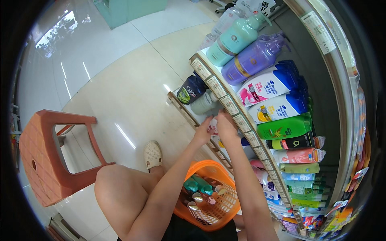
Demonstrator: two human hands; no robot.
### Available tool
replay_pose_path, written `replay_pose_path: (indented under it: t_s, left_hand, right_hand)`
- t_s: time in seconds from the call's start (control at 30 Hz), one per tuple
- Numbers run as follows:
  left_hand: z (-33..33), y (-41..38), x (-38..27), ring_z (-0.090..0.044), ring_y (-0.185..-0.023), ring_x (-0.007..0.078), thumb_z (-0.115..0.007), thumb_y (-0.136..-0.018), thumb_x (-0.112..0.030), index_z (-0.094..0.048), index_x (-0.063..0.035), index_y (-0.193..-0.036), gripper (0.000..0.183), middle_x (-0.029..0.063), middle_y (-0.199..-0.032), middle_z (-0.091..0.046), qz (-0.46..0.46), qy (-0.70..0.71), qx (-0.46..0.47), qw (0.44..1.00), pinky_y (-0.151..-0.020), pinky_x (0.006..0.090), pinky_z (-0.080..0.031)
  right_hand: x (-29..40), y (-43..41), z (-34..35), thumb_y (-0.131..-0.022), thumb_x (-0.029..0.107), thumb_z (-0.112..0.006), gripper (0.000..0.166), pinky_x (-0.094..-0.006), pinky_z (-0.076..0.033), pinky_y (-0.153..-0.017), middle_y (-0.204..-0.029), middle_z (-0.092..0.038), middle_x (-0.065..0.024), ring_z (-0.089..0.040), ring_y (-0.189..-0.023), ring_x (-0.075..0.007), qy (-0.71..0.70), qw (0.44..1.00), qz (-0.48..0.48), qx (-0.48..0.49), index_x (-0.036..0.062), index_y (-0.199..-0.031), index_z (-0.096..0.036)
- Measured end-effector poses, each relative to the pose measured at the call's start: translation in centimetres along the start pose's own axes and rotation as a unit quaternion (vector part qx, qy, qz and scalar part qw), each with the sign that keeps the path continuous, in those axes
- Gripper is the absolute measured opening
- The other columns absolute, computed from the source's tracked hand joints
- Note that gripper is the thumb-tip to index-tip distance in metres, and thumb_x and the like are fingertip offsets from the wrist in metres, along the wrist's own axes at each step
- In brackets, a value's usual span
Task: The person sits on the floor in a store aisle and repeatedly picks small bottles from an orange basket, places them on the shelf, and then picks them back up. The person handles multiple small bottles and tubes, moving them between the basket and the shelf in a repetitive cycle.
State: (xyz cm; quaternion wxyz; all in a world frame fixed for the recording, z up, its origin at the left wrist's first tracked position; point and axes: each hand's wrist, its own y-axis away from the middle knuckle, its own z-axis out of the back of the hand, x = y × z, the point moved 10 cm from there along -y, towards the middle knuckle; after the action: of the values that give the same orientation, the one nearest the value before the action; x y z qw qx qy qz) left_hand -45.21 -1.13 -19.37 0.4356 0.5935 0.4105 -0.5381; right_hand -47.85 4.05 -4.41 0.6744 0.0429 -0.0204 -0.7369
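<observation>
Both my hands reach into the lower shelf (193,118), beneath the edge of the upper one. A white bottle with pink print (213,127) is between them, its far part hidden by my fingers. My left hand (204,131) grips its near left side, and my right hand (226,126) holds it from the right. Just beyond stand a pale green bottle (202,104) and a dark Clear bottle (191,90). Between my forearms, an orange plastic basket (230,215) holds several bottles, among them ones with teal tops (199,183).
Pump bottles in mint (233,40) and purple (253,60) stand on the upper shelf, beside Head & Shoulders bottles (262,87). Price tags line the shelf edge (230,104). A reddish plastic stool (45,156) is on the tiled floor (120,90) at the left, near my knee.
</observation>
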Motion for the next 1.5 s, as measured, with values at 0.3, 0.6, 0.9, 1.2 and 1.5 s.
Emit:
replay_pose_path:
  t_s: [0.3,0.6,0.9,1.2,1.5]
  left_hand:
    - [-0.3,0.2,-2.9,-0.049,-0.120,0.0402,-0.066,-0.077,0.002,-0.039,-0.0094,-0.141,0.071,0.0205,-0.135,-0.045,-0.065,-0.090,-0.023,0.994,-0.098,0.0402,-0.046]
    - [-3.2,2.1,-1.3,-0.055,-0.113,0.0413,-0.067,-0.078,0.000,-0.035,-0.0077,-0.143,0.073,0.0234,-0.133,-0.047,-0.061,-0.114,0.021,0.991,-0.092,0.0415,-0.050]
    - [-2.7,4.2,-2.8,-0.062,-0.096,0.0361,-0.060,-0.081,0.001,-0.043,-0.0072,-0.138,0.061,0.0211,-0.121,-0.056,-0.021,-0.148,-0.010,0.989,-0.081,0.0416,-0.051]
    - [-2.0,10.9,-13.0,-0.066,-0.076,0.0264,-0.055,-0.095,-0.012,-0.066,0.0000,-0.098,0.017,0.0143,-0.080,-0.066,-0.077,-0.027,-0.066,0.994,-0.071,0.0335,-0.051]
    - [-6.9,24.3,-13.0,-0.056,-0.053,0.0130,-0.059,-0.093,-0.009,-0.058,0.0004,-0.084,0.013,0.0039,-0.062,-0.055,0.083,-0.005,0.098,0.992,-0.055,0.0290,-0.048]
  right_hand:
    - [1.3,1.9,-0.4,-0.077,0.013,-0.068,0.025,-0.0417,-0.053,-0.080,-0.099,-0.065,-0.0124,-0.066,-0.096,-0.0303,0.152,0.986,0.064,0.022,0.0092,-0.102,-0.068]
    - [-0.6,3.3,-1.4,-0.077,0.012,-0.070,0.018,-0.0401,-0.056,-0.078,-0.099,-0.068,-0.0153,-0.068,-0.094,-0.0304,0.098,0.991,0.062,0.059,0.0044,-0.093,-0.071]
    - [-1.5,6.2,-0.9,-0.074,0.005,-0.065,0.024,-0.0416,-0.051,-0.088,-0.104,-0.067,-0.0150,-0.063,-0.104,-0.0301,-0.021,0.996,0.084,0.003,0.0027,-0.098,-0.069]
    - [-5.0,18.3,6.2,-0.084,-0.004,-0.059,0.027,-0.0392,-0.056,-0.071,-0.091,-0.070,-0.0179,-0.069,-0.078,-0.0319,-0.343,0.913,0.053,-0.213,0.0017,-0.109,-0.066]
    - [-10.0,35.2,6.0,-0.086,0.025,-0.069,0.022,-0.0392,-0.049,-0.053,-0.068,-0.065,-0.0136,-0.064,-0.058,-0.0310,-0.345,0.915,-0.131,-0.164,0.0048,-0.079,-0.069]
